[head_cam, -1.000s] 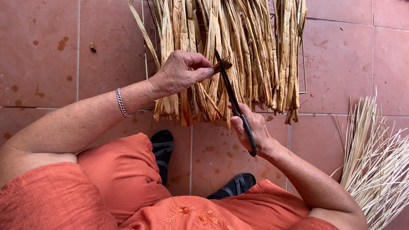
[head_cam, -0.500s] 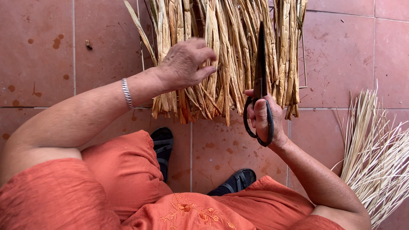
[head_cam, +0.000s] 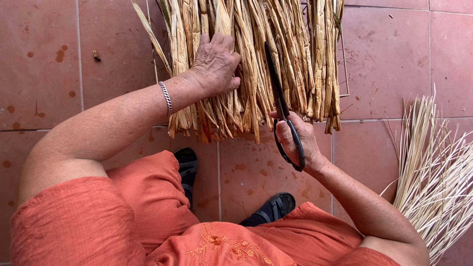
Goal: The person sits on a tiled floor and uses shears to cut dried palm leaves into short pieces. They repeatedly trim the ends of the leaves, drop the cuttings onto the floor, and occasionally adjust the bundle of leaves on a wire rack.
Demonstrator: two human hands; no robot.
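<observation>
- Left hand [head_cam: 215, 64] lies palm down on the bundle of dried reed leaves [head_cam: 246, 64], fingers spread over the strips, pressing rather than gripping, nothing closed inside it.
- Right hand [head_cam: 295, 140] holds black scissors [head_cam: 282, 106], fingers through the loop handles; blades point far, up into the bundle, and look nearly closed.
- Bundle sits at far centre on the floor, cut ends ragged along its near edge, just past the 2 black sandals [head_cam: 187, 162].
- Step, as I judge it: sorting and trimming the strips, left hand steadying, scissors lined up along 1 strip.
- Any cut calls for opening the blades around a single strip while the left hand keeps its neighbours flat.
- Silver bracelet [head_cam: 166, 97] on left wrist; orange clothing [head_cam: 148, 231] fills the near edge.
- Floor: reddish-brown tiles [head_cam: 44, 59], stained, pale grout lines.
- Thin pale straw stalks [head_cam: 433, 162] fan out at right, well apart from the bundle.
- No walls or furniture in view.
</observation>
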